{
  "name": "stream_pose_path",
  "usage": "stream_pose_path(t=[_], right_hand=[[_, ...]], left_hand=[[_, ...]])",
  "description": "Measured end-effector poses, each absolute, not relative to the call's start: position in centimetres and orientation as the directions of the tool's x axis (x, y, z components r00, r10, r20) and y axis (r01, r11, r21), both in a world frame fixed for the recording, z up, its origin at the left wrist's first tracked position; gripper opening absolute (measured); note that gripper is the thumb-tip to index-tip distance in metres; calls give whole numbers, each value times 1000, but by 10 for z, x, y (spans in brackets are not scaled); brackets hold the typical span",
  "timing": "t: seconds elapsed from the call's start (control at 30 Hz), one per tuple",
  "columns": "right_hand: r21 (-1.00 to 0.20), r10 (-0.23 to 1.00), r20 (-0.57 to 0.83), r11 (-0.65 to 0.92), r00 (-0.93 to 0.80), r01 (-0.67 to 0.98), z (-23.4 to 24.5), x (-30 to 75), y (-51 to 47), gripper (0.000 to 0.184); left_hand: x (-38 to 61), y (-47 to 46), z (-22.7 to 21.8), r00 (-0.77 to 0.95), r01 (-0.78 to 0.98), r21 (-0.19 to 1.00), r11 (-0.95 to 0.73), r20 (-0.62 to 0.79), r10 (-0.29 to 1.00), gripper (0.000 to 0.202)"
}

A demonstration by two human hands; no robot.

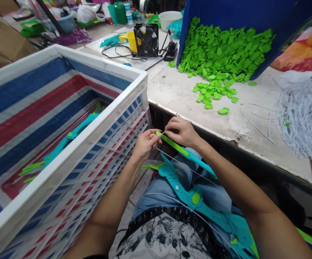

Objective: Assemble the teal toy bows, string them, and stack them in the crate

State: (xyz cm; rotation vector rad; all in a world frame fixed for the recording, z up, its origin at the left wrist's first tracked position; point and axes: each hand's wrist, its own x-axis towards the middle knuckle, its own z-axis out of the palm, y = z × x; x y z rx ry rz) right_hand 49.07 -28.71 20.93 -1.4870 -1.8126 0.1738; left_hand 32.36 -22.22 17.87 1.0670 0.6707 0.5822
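Note:
My left hand point(145, 142) and my right hand point(181, 131) meet just below the table edge, both pinched at the green tip point(172, 143) of a teal plastic toy bow point(199, 162) lying across my lap. A thin white string point(188, 169) runs from my fingers down over my lap. The left fingers are closed on the string end and the bow tip; the right fingers pinch the green limb beside them. More teal bow parts point(209, 208) rest on my thighs.
A white slatted crate point(91, 133) lined with striped sheeting stands to my left, holding teal and green bows point(64, 142). On the table a blue bin point(239, 21) spills green plastic pieces point(220, 54). White strings point(304, 118) are heaped at right. A small fan point(146, 39) sits farther back.

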Motion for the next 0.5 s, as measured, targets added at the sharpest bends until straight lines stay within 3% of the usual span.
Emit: stream_pose_path(t=[0.1, 0.2, 0.37, 0.5], right_hand=[[-533, 900, 436, 249, 10, 808, 214, 484, -283, 12], [-639, 916, 389, 186, 104, 746, 207, 472, -277, 11], [-903, 927, 169, 9, 336, 430, 187, 477, -261, 8], [-974, 702, 103, -72, 704, 214, 214, 531, -232, 6]], left_hand=[[323, -225, 177, 680, -100, 916, 388, -222, 699, 41], [326, -229, 169, 643, -46, 945, 324, -220, 734, 37], [324, -238, 148, 470, 43, 993, -111, 78, 879, 18], [313, -248, 147, 497, -26, 966, -257, 235, 835, 13]])
